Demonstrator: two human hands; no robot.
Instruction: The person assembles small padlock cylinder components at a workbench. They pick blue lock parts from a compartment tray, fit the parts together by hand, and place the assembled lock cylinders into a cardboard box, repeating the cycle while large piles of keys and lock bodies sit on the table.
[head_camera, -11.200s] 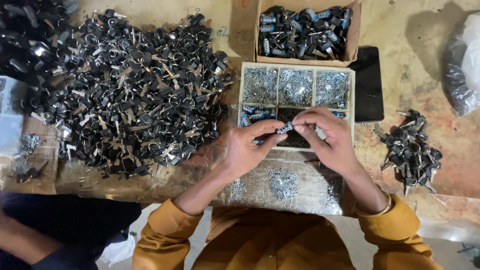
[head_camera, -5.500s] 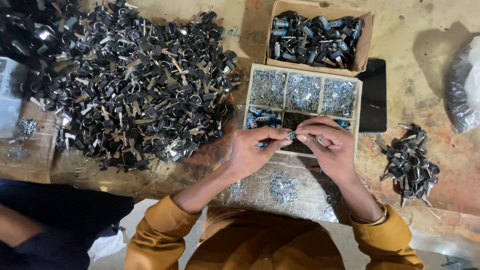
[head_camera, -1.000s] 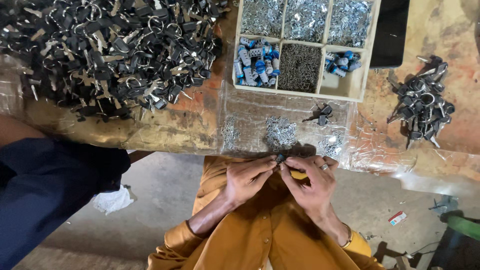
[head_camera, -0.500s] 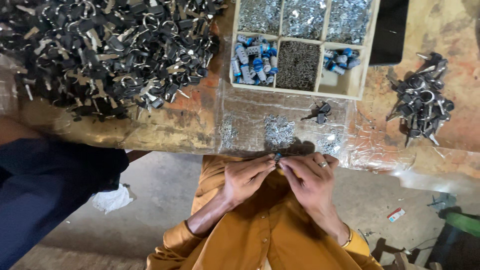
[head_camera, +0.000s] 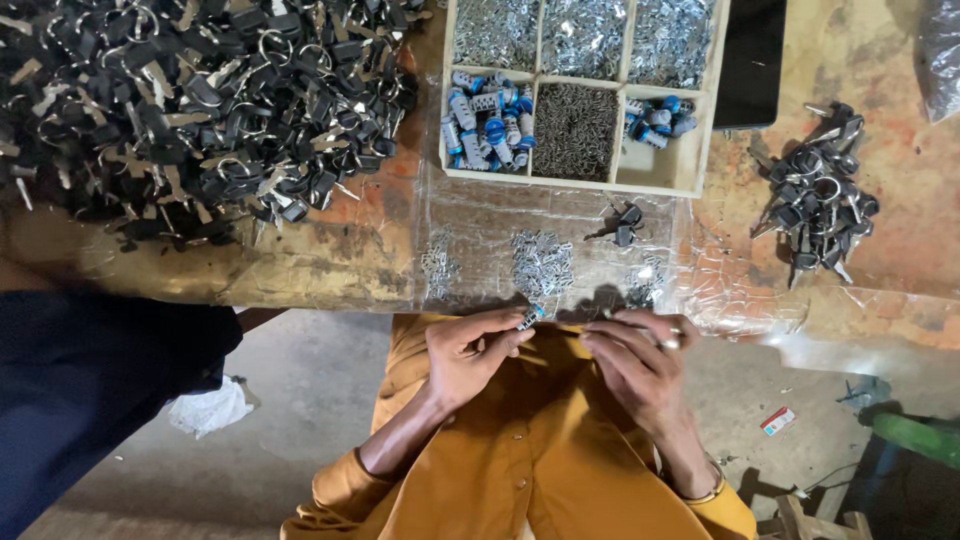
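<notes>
My left hand pinches a small blue-and-silver lock cylinder at its fingertips, just below the table's near edge and over my orange shirt. My right hand is a little to the right, apart from the left, fingers curled around a small thin metal piece that is mostly hidden. Just above both hands, small heaps of tiny silver parts lie on clear plastic sheeting.
A wooden compartment tray holds silver bits, dark pins and blue cylinders. A big heap of black-headed keys on rings fills the left; a smaller bunch lies right. Two dark pieces lie below the tray. Another person's dark sleeve is at left.
My hands, joined around the small cylinder half a second ago, have come apart; the left keeps the cylinder and the right has drawn away to the right.
</notes>
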